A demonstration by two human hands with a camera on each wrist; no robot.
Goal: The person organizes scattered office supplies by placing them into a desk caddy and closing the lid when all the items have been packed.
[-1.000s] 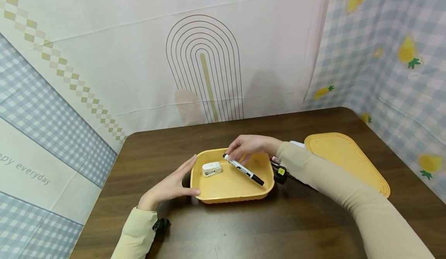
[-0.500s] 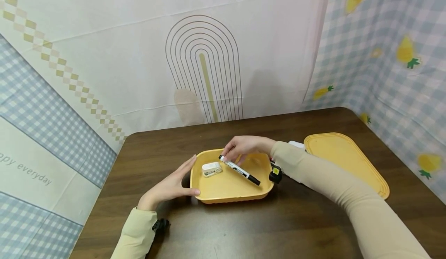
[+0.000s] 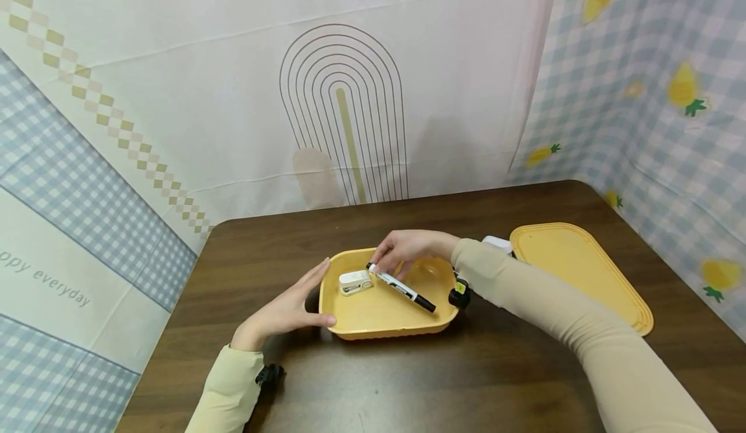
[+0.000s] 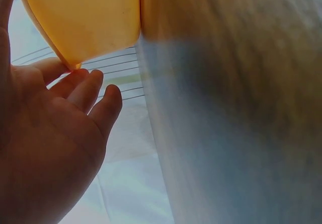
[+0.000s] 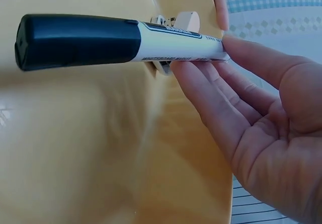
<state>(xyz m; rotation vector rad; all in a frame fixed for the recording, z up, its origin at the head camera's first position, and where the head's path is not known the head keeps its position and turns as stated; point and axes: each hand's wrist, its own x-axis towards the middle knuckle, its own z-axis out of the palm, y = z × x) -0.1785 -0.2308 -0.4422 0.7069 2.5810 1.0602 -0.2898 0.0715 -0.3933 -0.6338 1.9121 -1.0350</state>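
A yellow plastic tray [image 3: 373,310] with raised walls stands on the table, a white stapler [image 3: 355,282] lying in its left part. My right hand [image 3: 408,248] pinches a whiteboard marker [image 3: 402,287] between thumb and fingers near one end. The white-bodied marker slants over the tray, its black cap [image 5: 75,41] pointing away from the hand in the right wrist view. At the tray's left end rests my left hand [image 3: 285,313], thumb at the front corner and extended fingers along the left side. In the left wrist view, its fingertips [image 4: 113,95] are near or touching the tray's rim.
A yellow lid [image 3: 574,265] lies flat on the table [image 3: 373,388] to the right. Between lid and right sleeve, a white object [image 3: 497,244] is mostly hidden. Printed cloth [image 3: 454,64] hangs behind the table.
My right hand and the marker have shifted slightly left, then stayed nearly still over the tray. The left hand, tray and stapler keep their places.
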